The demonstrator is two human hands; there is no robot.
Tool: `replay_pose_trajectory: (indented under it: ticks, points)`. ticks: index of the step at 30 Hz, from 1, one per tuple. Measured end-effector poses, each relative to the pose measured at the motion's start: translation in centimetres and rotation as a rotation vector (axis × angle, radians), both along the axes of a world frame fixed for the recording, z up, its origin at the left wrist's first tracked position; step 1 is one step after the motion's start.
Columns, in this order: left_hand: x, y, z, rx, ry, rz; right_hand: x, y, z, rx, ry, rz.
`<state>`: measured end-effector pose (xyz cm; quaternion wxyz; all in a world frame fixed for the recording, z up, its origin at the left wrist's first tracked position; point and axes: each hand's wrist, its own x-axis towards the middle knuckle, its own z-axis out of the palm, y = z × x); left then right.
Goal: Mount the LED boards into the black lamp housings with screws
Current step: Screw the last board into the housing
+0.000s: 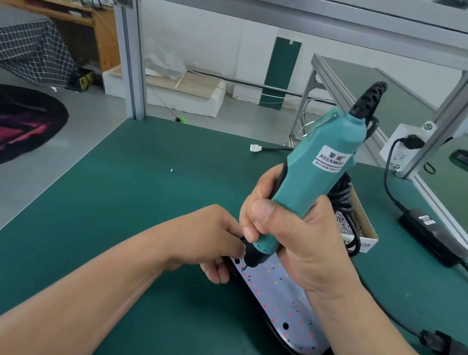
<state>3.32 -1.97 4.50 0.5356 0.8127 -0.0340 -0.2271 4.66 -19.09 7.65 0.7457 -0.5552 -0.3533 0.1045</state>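
The green surface (131, 207) is occupied at the near right by a black lamp housing (291, 354), in which the LED board (278, 299) is seated. A teal electric screwdriver (312, 171) is gripped, tilted, by the right hand (293, 238), its bit set on the board's far-left end. That end of the housing is clasped by the curled left hand (205, 240). A lone screw (172, 170) is seen farther left.

One LED board (284, 300), one black housing (278, 340), one screwdriver (316, 165). One loose screw (172, 170) at eleven o'clock on the tabletop (129, 222), one screw box (362, 224), one power adapter (433, 237).
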Motion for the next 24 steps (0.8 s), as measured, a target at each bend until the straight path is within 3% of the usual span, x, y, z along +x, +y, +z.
replay_pose_trajectory:
  ticks: [5,8,13,16,19,24]
  points:
    - [0.0,-0.1,-0.2,0.027,-0.027,-0.002,-0.2,0.2,-0.4,-0.041,-0.001,0.196]
    - [0.1,-0.3,0.0,0.04,-0.038,-0.01,-0.1,-0.2,-0.4,-0.051,-0.041,0.137]
    - [0.0,-0.1,-0.1,0.026,-0.032,-0.01,0.5,-1.9,1.7,0.243,-0.038,-0.014]
    - [-0.1,0.1,0.0,0.029,-0.022,-0.027,1.1,-5.2,3.2,0.367,0.021,-0.214]
    - [0.1,0.3,0.1,0.046,-0.031,-0.031,2.2,-8.8,3.0,0.292,0.173,-0.467]
    - [0.2,0.2,-0.1,0.096,-0.05,-0.019,4.5,-13.4,0.7,-0.024,0.361,-0.745]
